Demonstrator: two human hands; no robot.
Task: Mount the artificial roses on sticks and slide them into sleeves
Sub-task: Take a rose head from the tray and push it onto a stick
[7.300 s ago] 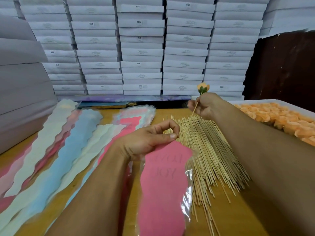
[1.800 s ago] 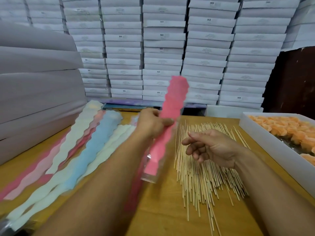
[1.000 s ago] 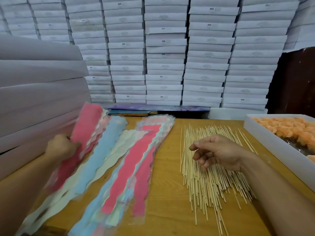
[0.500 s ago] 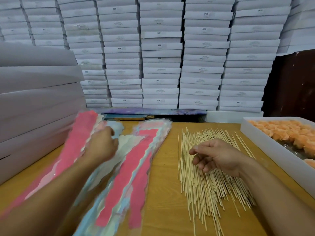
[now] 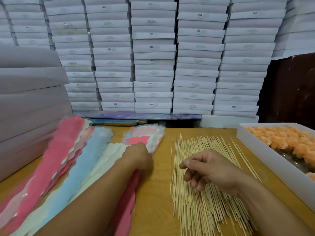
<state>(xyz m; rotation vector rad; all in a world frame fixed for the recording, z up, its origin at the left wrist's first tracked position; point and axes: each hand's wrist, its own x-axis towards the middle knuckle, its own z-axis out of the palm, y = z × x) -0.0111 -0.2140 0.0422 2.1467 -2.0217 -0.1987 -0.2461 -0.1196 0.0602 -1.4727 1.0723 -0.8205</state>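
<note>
A: Left hand (image 5: 138,155)?

B: Down on the near stack of sleeves (image 5: 144,139), knuckles up, blurred. Fingertips hidden under the hand, so cannot tell whether gripping a sleeve or just pressing on it. Top sleeve pink, showing beyond the knuckles and again under the forearm.

A: Right hand (image 5: 209,171)?

B: Hovering just above the pile of sticks (image 5: 201,193), fingers loosely curled, thumb pointing left. Holding nothing visible.

A: And the sticks themselves?

B: Thin, pale wood, spread in a fan across the middle of the wooden table (image 5: 156,198), narrower at the far end, splayed toward the near edge.

A: Roses?

B: Orange roses (image 5: 286,140) packed in a white tray (image 5: 265,155) at the right edge of the table, well apart from both hands. None on a stick.

A: More sleeves anywhere?

B: A second spread (image 5: 71,159) to the left: long wavy-edged strips in pink, pale pink, blue and cream, overlapping, running from the far left toward the near edge. Blurred at the left.

A: Behind all that?

B: Stacked white boxes (image 5: 153,55) filling the back wall, small "SGS" marks on some. More grey-white boxes (image 5: 29,99) piled on the left, beside the sleeves.
</note>
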